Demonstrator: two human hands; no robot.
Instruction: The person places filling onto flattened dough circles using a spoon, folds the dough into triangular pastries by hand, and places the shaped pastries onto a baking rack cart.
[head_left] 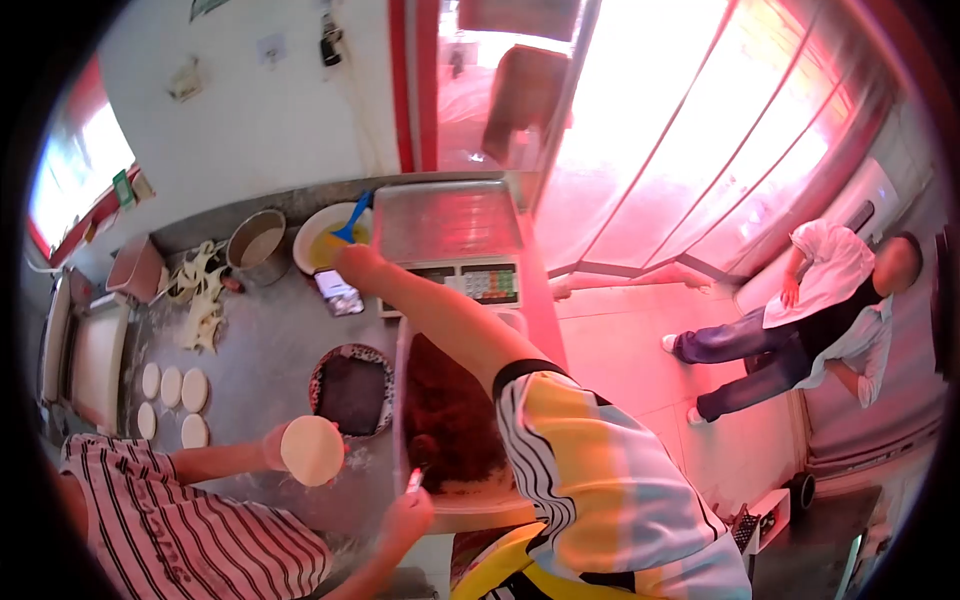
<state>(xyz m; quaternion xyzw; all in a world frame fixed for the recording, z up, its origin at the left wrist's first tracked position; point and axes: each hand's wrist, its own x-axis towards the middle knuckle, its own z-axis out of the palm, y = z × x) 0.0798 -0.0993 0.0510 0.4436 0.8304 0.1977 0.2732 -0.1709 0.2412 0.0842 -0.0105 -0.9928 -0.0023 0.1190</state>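
Note:
My right hand (362, 268) is at the near rim of a white bowl (303, 243) with yellow contents, just above a lit phone (340, 293). Its fingers are too unclear to show a grip. A blue-handled utensil (353, 220) rests in the bowl, next to my fingers. My left hand is out of view. At lower left, a co-worker in a striped shirt holds a round flat piece of dough (312, 451) in one hand and a small tool (414, 481) in the other, beside a tray of dark red-brown filling (450, 400).
Several dough rounds (171, 386) lie at the left, below dough strips (205, 310). A metal pot (260, 247), a scale (490, 283) and a round dark pan (352, 391) stand on the counter. Another person (800, 310) stands on the floor at the right.

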